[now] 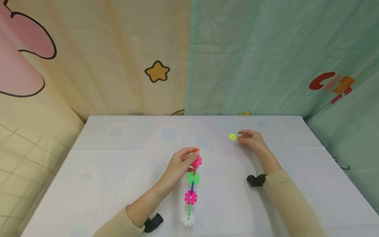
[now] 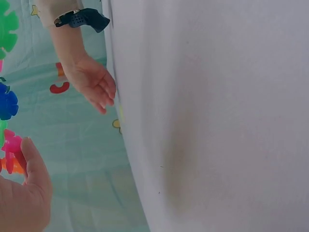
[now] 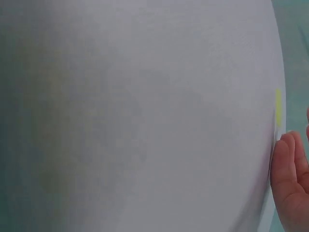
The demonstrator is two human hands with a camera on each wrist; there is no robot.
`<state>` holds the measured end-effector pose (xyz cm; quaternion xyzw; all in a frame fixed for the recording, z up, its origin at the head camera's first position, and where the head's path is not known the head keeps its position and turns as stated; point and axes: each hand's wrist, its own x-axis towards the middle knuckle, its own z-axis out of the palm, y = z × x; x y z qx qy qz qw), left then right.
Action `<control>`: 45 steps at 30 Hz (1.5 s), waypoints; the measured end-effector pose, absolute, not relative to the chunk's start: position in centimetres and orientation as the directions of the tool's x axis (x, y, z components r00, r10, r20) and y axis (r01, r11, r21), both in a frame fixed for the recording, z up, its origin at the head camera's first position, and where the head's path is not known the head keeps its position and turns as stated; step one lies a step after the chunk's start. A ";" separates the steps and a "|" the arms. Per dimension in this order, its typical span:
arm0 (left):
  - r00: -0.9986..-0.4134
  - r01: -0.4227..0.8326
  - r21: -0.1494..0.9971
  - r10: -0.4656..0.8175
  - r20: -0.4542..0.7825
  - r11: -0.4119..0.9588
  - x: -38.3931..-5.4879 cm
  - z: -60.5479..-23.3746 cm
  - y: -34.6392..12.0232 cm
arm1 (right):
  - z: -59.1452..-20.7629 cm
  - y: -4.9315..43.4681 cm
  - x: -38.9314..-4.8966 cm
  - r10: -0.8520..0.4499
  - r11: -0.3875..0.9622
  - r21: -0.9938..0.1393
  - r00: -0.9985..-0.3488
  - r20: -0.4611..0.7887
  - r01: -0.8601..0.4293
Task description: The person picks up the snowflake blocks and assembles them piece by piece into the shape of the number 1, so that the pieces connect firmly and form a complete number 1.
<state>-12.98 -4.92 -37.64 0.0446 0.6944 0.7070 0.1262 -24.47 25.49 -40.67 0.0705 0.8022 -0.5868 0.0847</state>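
My left hand (image 1: pixel 182 163) pinches the upper end of a chain of slotted plastic discs between thumb and fingers. An orange disc (image 1: pixel 197 149) tops the chain, seen edge-on, with a pink disc (image 1: pixel 197 161) just under it. Lower down come a green disc (image 1: pixel 193 178), a blue disc (image 2: pixel 8 102), another pink disc (image 1: pixel 190 197) and, at the bottom, a white disc (image 1: pixel 188 219). Toward the back of the table lies a loose yellow disc (image 1: pixel 233 137). Beside its right edge is my right hand (image 1: pixel 251 140), fingers loosely bent and holding nothing.
A white cloth with faint dots covers the table (image 1: pixel 118 177). Behind it hang a yellow curtain (image 1: pixel 133 39) and a green curtain (image 1: pixel 251 49). Dark wrist straps show at both sleeves, the right strap (image 1: pixel 256 180) near the table's surface.
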 end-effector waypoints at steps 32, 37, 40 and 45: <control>-0.959 -0.105 0.994 0.267 -0.095 -0.025 -12.8 -37.8 -4.4 | -41.4 22.9 -27.2 0.136 0.683 -0.679 -0.960 -0.244 0.269; -0.958 -0.111 0.994 0.267 -0.102 -0.019 -12.8 -37.8 -4.4 | -41.4 22.9 -27.1 0.104 0.713 -0.660 -0.966 -0.237 0.238; -0.960 -0.107 0.994 0.263 -0.099 -0.018 -12.8 -37.9 -4.4 | -41.3 22.9 -27.0 0.086 0.704 -0.672 -0.966 -0.242 0.231; -0.960 -0.099 0.995 0.266 -0.091 -0.019 -12.8 -38.0 -4.3 | -41.2 23.2 -27.0 0.061 0.649 -0.726 -0.967 -0.246 0.226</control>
